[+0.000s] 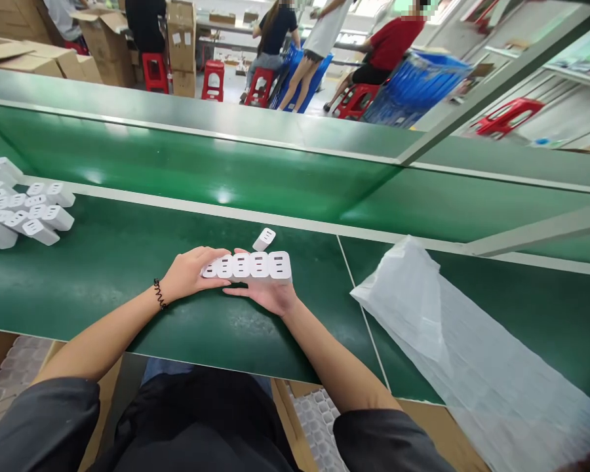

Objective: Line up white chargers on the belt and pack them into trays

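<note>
Several white USB chargers sit side by side in a row between my hands, their port faces turned up toward me. My left hand is closed around the left end of the row, with the thumb along the near side. From below and the right, my right hand supports the row, its fingers partly hidden behind it. A single white charger lies on the green table just beyond the row. Off to the far left, a cluster of similar white chargers is gathered on the tabletop.
A translucent plastic sheet drapes over the table's right side. Behind the green table runs a raised green ledge with a metal frame. Cartons with white trays stand below the front edge. People sit on red stools beyond.
</note>
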A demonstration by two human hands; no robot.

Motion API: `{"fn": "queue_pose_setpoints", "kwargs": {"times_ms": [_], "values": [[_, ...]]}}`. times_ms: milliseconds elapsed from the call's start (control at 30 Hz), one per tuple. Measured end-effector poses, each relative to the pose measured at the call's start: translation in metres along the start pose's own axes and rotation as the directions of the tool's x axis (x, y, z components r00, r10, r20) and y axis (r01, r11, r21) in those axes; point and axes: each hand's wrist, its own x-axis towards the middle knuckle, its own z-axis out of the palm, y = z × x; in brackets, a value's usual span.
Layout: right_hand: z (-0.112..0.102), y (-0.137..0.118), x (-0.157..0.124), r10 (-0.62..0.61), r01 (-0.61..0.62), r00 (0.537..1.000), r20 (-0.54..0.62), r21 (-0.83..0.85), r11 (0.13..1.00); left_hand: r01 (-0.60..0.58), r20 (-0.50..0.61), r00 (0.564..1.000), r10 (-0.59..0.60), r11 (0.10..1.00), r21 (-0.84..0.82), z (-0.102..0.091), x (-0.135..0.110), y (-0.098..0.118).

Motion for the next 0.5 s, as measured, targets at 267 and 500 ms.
{"fn": "queue_pose_setpoints", "kwargs": {"times_ms": [267,500], "values": [[-0.005,0.007,0.000,-0.169,0.114,0.942,-0.290,-0.196,0.974,0.232,0.188,0.962,-0.201,0.958,-0.166,-0.020,0.005,-0.007],[-0.013,0.016,0.000,-0.408,0.169,0.855,-0.319,-0.573,0.802,0.305,0.316,0.922,-0.225,0.924,-0.229,-0.030,0.011,-0.006]]}}
